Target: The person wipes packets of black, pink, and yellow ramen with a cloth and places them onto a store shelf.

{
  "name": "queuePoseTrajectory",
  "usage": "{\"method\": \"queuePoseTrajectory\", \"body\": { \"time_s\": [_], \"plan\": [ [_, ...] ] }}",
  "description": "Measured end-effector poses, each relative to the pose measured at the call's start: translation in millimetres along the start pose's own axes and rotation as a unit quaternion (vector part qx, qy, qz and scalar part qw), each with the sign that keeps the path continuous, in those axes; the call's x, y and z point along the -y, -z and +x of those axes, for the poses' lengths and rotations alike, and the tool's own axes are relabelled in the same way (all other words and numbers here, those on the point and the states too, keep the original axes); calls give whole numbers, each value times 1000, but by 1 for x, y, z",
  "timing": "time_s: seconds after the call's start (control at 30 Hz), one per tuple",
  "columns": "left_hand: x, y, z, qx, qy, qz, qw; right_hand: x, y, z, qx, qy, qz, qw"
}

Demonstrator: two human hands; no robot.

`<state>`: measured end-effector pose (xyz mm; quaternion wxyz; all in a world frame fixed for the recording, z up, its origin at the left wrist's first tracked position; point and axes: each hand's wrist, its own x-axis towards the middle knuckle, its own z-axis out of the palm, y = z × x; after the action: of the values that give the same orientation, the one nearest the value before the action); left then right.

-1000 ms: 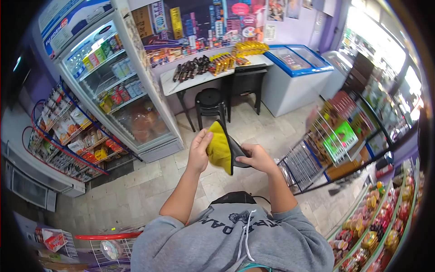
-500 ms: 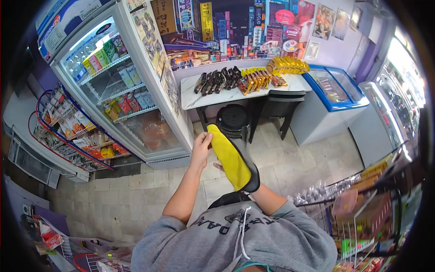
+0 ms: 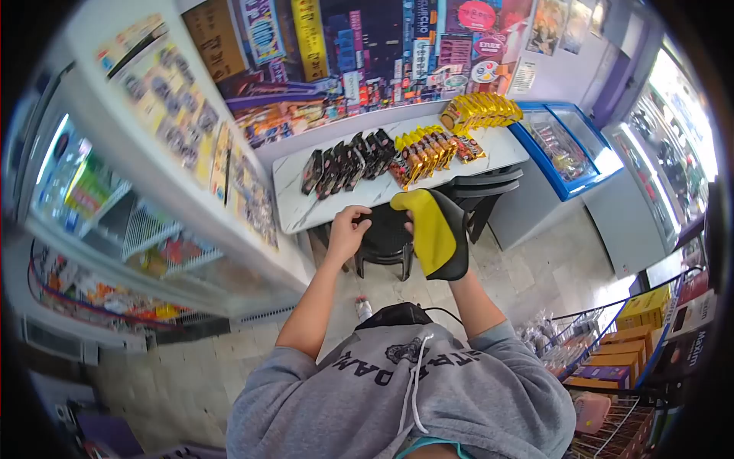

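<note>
A yellow and black cloth (image 3: 433,237) hangs over my right hand (image 3: 410,222), which grips it; most of that hand is hidden, with only fingertips showing at the cloth's left edge. My left hand (image 3: 349,236) is apart from the cloth, its fingers loosely bent with a gap between them and nothing held. Below both hands, by the table's front, stands a black stool (image 3: 386,241). On the white marble-patterned table (image 3: 294,200) ahead lie black packets (image 3: 348,164), orange-brown packets (image 3: 424,155) and yellow packets (image 3: 482,113) in rows.
A black chair (image 3: 485,187) is pushed against the table's front. To the right stands a blue-rimmed chest freezer (image 3: 562,149). A glass-door fridge (image 3: 145,222) rises close on my left. Boxed goods fill a wire rack (image 3: 612,352) at lower right.
My left hand has let go of the cloth. My right hand has carried it up and to the right, where it now droops. The view has moved closer to the table.
</note>
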<state>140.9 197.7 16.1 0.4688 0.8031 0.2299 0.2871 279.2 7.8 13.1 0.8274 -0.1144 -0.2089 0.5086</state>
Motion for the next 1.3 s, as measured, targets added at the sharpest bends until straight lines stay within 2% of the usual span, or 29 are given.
{"method": "queuePoseTrajectory", "body": {
  "time_s": [0.03,0.07,0.1,0.17,0.3,0.37,0.43,0.47,0.6,0.63,0.7,0.77,0.83,0.87,0.93,0.97,1.03,1.07,1.13,1.17,1.2,1.23,1.27,1.3],
  "plan": [
    [1,-4,24,45,-20,33,998,18,5,7,12,-14,45,999],
    [9,-13,48,76,-31,69,994,25,16,15,-39,23,61,997],
    [18,-23,72,87,-40,64,993,35,29,22,-43,36,55,997],
    [26,-42,120,148,-122,131,973,55,41,38,-138,105,26,985],
    [70,-102,201,180,-248,205,929,79,64,36,-167,210,-5,963],
    [77,-122,227,208,-263,240,911,90,66,37,-183,232,-6,955],
    [84,-141,251,232,-337,304,860,106,83,32,-213,243,7,946],
    [90,-148,260,240,-370,338,831,114,89,34,-191,254,34,947],
    [105,-174,285,309,-354,368,802,154,116,44,-220,256,39,941],
    [101,-182,290,309,-353,369,802,167,124,48,-230,246,21,942],
    [94,-201,301,242,-357,291,854,195,142,59,-238,234,7,942],
    [66,-231,318,252,-327,284,865,219,155,71,-223,225,69,946],
    [46,-275,336,236,-335,185,893,241,170,82,-223,218,82,947],
    [43,-303,340,236,-335,185,893,253,178,88,-221,213,92,947],
    [45,-361,348,319,-190,138,918,273,197,91,-229,209,78,947],
    [59,-390,351,324,-189,137,917,278,205,89,-239,206,65,947],
    [93,-448,363,229,-171,278,917,288,199,82,-271,197,96,937],
    [91,-455,382,256,-150,347,890,291,202,75,-297,203,80,930],
    [78,-461,415,266,36,359,894,297,212,58,-351,226,41,908],
    [100,-478,424,178,90,349,916,301,219,46,-380,241,17,893],
    [107,-484,440,221,128,431,865,308,223,32,-317,215,-9,924],
    [86,-480,449,259,180,471,824,313,225,23,-321,224,-11,920],
    [91,-479,458,272,216,440,828,318,227,14,-339,225,-11,914],
    [94,-484,461,279,210,440,827,321,228,6,-357,224,-11,907]
  ]
}}
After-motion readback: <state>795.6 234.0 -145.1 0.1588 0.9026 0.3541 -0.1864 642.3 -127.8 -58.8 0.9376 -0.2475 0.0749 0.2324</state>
